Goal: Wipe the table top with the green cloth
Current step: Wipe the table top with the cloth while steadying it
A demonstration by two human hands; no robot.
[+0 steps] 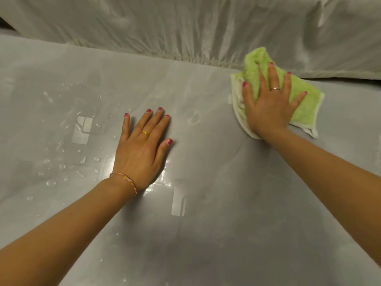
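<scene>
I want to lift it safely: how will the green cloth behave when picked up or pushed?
Likely floppy: the green cloth bunches under the right hand. Probably light, being thin terry. It should slide easily, since the table top looks glossy and wet.

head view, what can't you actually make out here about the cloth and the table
- Green cloth: the middle lies under the right hand, so its folds there are hidden.
- Table top: cut off by the left, right and bottom edges; the far edge is covered by draped pale fabric.
- Table under the left hand: wet or dry, hidden by the palm.
- Water drops: glare blurs how far they spread.
</scene>
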